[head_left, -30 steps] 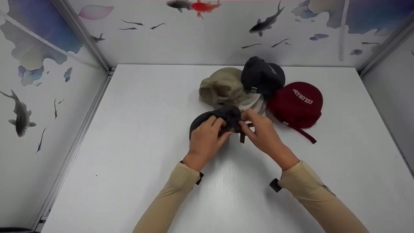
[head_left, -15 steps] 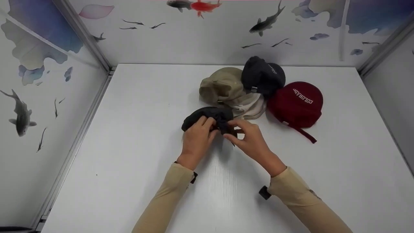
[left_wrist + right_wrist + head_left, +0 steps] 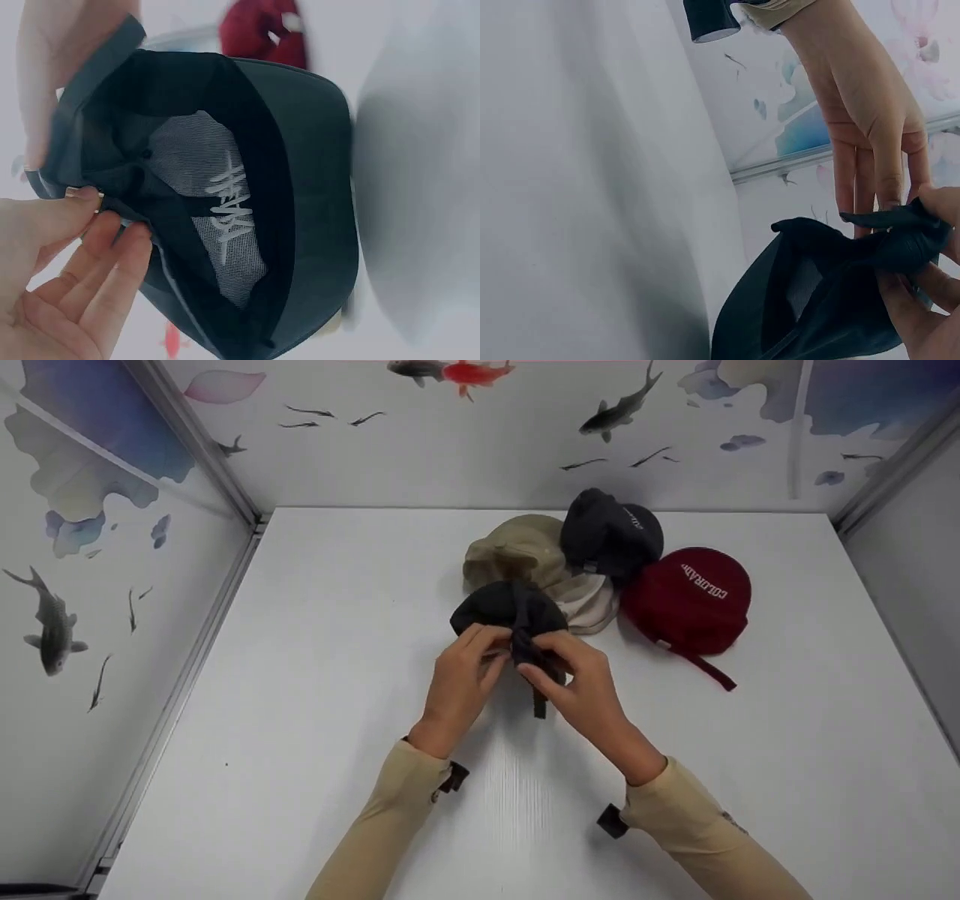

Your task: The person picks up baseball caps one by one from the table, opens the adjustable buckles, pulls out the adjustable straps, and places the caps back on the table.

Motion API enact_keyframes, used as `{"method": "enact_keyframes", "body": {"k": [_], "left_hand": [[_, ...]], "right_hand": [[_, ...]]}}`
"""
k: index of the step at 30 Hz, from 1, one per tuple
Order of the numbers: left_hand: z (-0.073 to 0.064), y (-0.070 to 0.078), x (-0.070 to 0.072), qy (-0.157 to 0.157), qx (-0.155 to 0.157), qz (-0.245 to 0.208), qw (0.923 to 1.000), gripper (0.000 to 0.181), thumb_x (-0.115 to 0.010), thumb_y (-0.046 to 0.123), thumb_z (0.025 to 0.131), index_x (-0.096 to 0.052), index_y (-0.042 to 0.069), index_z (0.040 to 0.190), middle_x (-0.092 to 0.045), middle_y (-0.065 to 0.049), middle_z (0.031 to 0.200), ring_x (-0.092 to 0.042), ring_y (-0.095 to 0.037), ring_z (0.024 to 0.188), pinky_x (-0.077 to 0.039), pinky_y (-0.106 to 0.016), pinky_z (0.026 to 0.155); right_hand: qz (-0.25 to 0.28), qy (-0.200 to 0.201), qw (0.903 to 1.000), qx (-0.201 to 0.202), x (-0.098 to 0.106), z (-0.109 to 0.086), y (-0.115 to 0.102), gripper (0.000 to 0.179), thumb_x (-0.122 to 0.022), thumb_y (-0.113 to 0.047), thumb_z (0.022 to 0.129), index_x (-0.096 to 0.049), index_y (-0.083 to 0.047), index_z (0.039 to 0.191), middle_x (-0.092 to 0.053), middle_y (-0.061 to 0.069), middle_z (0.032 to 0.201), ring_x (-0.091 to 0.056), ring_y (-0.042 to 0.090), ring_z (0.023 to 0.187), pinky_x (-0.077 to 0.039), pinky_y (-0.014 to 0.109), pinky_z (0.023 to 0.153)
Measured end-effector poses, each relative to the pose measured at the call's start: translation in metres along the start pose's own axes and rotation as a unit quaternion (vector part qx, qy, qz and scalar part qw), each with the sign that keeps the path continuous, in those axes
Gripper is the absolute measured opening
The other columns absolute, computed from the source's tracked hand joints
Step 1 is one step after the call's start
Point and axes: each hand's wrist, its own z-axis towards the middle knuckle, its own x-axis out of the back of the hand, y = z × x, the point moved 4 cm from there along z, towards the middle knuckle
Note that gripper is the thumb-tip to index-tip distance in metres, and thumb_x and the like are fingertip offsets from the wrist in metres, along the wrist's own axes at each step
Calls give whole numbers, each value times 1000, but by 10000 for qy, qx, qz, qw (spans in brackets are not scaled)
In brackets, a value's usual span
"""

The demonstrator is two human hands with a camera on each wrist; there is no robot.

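Observation:
Both hands hold a dark baseball cap (image 3: 487, 604) above the white table. My left hand (image 3: 459, 682) pinches the cap's back edge; in the left wrist view, its thumb and fingers meet at a small metal buckle (image 3: 94, 196). From the other side, my right hand (image 3: 589, 679) pinches the band with thumb and forefinger. Below it dangles the cap's strap end (image 3: 539, 705). Reversed white stitching (image 3: 229, 206) and mesh lining show inside the cap in the left wrist view, with the brim (image 3: 321, 187) pointing away from the hands.
Several other caps lie close behind: a khaki cap (image 3: 517, 544), an off-white cap (image 3: 596, 611), a dark grey cap (image 3: 607, 536) and a dark red cap (image 3: 690, 604) with white lettering. Fish-patterned panels (image 3: 487, 457) wall the table (image 3: 300, 675) at the back and sides.
Both hands have shifted slightly left. The dark cap first moved left, then back right and up as it turned, showing more of its rounded side. The other caps stay put.

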Motion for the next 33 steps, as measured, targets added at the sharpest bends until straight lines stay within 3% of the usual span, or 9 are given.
{"method": "enact_keyframes", "body": {"k": [5, 8, 13, 19, 24, 28, 33], "left_hand": [[4, 3, -6, -65, -204, -905, 9957, 26, -66, 3, 94, -64, 7, 120, -64, -7, 115, -66, -15, 111, -53, -18, 95], [5, 1, -11, -178, -270, -1057, 9939, 27, -64, 2, 95, -63, 6, 122, -64, -8, 117, -66, -16, 112, -54, -19, 95], [2, -9, -18, -210, -337, -803, 9960, 25, -63, 5, 95, -65, 7, 120, -65, -7, 115, -66, -17, 109, -54, -23, 95], [-1, -17, -21, -165, -383, -357, 9985, 20, -68, 12, 95, -66, 10, 114, -66, -4, 111, -64, -15, 107, -54, -26, 96], [-3, -16, -22, -225, -489, 110, 9985, 19, -71, 16, 93, -65, 11, 110, -64, -4, 108, -64, -16, 103, -54, -28, 93], [-4, -15, -23, -249, -555, 361, 9975, 19, -74, 16, 91, -64, 11, 107, -63, -4, 106, -64, -16, 102, -55, -28, 92], [-5, -15, -25, -264, -527, 349, 9977, 18, -73, 13, 90, -64, 10, 106, -62, -5, 105, -63, -17, 102, -55, -28, 91]], "right_hand": [[-361, 329, 9986, 186, 7, 0, -8, 16, -72, -3, 90, -71, -6, 105, -68, 7, 107, -66, 15, 90, -53, 12, 71], [-791, 446, 9956, 235, 10, 0, -5, 14, -71, -1, 89, -72, -7, 102, -68, 7, 107, -63, 14, 82, -48, 15, 64], [-1258, 382, 9911, 218, 7, -3, 6, 14, -71, 2, 88, -73, -7, 98, -71, 7, 107, -68, 18, 93, -55, 25, 75], [-1249, 188, 9919, 166, 3, -6, 14, 18, -71, 3, 86, -71, -6, 102, -73, 8, 108, -69, 19, 95, -57, 33, 78], [-1258, 12, 9920, 114, -1, -8, 18, 21, -75, -1, 85, -69, -5, 104, -72, 10, 107, -69, 24, 104, -57, 41, 90], [-1213, 17, 9926, 5, -3, -8, 21, 21, -71, 7, 84, -69, -5, 101, -73, 10, 105, -70, 24, 103, -57, 41, 90], [-1184, 106, 9929, 7, -3, -10, 23, 21, -71, 9, 82, -69, -4, 97, -74, 10, 102, -71, 24, 97, -58, 40, 83]]}}
